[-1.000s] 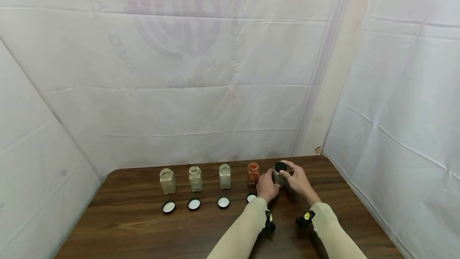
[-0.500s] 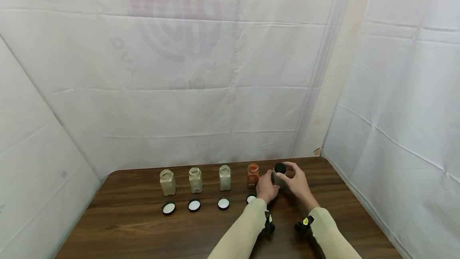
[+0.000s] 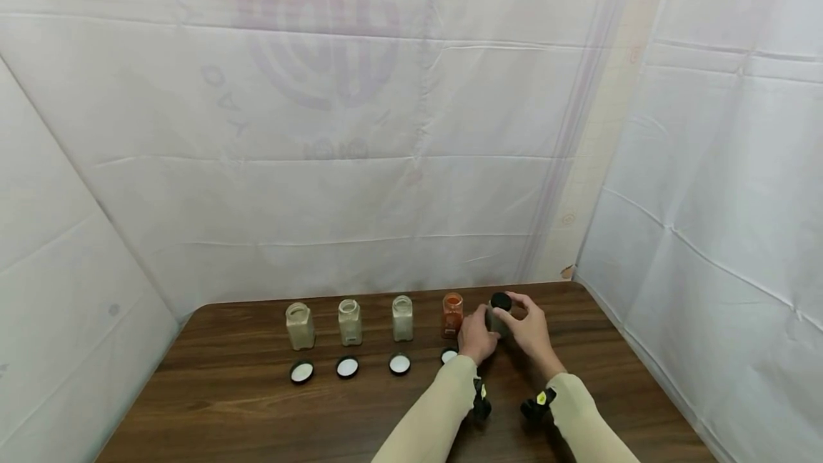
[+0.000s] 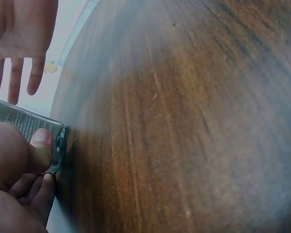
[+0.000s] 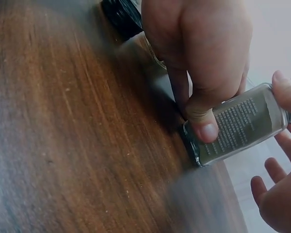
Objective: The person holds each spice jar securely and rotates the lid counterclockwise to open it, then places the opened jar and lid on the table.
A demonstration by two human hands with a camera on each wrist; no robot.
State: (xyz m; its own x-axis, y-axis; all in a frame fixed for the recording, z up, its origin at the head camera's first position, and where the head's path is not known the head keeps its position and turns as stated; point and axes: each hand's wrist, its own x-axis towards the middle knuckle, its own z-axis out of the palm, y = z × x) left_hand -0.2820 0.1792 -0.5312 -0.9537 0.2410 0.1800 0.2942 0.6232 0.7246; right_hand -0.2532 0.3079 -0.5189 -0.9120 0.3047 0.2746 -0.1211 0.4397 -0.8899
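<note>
A square glass spice jar (image 5: 242,124) with a printed label and dark grey-green contents stands upright at the right of the row. My left hand (image 3: 477,336) grips it low down, its thumb pressed on the label near the base in the right wrist view. On top sits a black lid (image 3: 501,300). My right hand (image 3: 532,327) holds this lid between thumb and fingers, while its other fingers spread loosely in the right wrist view (image 5: 286,199). Directly left of the left hand is an uncapped jar of orange-red spice (image 3: 452,316).
Three uncapped pale-spice jars, left (image 3: 300,327), middle (image 3: 350,324) and right (image 3: 402,319), continue the row leftward. Black lids (image 3: 302,371) with white insides lie in front of the open jars; the left arm partly covers one. White sheeting (image 3: 360,198) rises behind the wooden table (image 3: 257,413).
My right hand has turned slightly at the lid, and its wrist has shifted a little left. The left hand keeps its grip on the jar, which stays in place.
</note>
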